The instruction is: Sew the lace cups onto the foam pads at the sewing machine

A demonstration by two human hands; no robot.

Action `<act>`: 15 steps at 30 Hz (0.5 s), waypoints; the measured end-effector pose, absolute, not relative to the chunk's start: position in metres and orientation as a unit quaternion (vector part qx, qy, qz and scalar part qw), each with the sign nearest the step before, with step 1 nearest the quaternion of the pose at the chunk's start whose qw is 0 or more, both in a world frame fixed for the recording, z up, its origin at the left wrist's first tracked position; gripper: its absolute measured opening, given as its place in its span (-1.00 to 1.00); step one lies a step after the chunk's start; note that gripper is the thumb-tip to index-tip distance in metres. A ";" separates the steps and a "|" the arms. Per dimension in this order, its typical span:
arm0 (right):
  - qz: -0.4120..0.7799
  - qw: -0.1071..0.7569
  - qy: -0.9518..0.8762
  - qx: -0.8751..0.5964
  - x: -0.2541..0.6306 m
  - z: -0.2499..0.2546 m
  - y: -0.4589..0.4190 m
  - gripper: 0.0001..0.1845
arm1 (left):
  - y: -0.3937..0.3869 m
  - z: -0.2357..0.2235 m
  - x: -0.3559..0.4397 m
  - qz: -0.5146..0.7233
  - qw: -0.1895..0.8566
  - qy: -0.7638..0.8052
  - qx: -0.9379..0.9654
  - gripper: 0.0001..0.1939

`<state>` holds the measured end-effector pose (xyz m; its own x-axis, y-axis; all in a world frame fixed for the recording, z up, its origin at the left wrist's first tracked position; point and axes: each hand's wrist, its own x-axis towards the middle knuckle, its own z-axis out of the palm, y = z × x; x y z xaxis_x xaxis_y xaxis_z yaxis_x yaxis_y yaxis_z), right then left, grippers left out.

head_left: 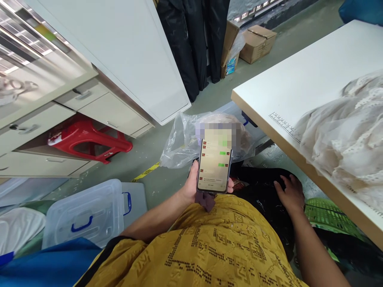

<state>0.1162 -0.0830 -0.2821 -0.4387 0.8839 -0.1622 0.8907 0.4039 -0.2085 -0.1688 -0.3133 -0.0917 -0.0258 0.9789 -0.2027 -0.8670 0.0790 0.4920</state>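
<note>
My left hand (pixel 191 184) is closed around a smartphone (pixel 214 167), held upright in front of my yellow patterned top. Its lit screen shows a chat with green message bubbles, and the upper end is blurred out. A small dark purple piece of cloth (pixel 205 200) hangs just below the phone. On my black-trousered leg rests my right hand (pixel 290 193), fingers spread and holding nothing. Beyond the phone lies a clear plastic bag (pixel 181 139) with pale fabric inside.
To the right, a white table (pixel 299 75) carries lacy cream fabric (pixel 353 135). A green basket (pixel 332 215) sits under it. At left are a red stool (pixel 89 135), white drawers (pixel 107 105) and a clear lidded bin (pixel 86 211). Cardboard boxes (pixel 257 42) stand on the floor behind.
</note>
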 end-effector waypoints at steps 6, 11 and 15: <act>-0.135 0.015 0.830 0.540 0.114 -0.280 -0.083 -0.33 | -0.313 -0.093 -0.169 0.669 0.686 0.269 0.097 -0.10; -0.132 0.014 0.830 0.541 0.113 -0.278 -0.084 -0.33 | -0.314 -0.095 -0.170 0.666 0.687 0.277 0.089 -0.09; -0.132 0.011 0.832 0.539 0.113 -0.278 -0.084 -0.32 | -0.314 -0.095 -0.171 0.664 0.690 0.276 0.088 -0.09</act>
<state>0.1133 -0.0844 -0.2780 -0.4186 0.8938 -0.1609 0.8998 0.3842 -0.2067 -0.1706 -0.3136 -0.0951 -0.0330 0.9640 -0.2638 -0.8667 0.1039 0.4879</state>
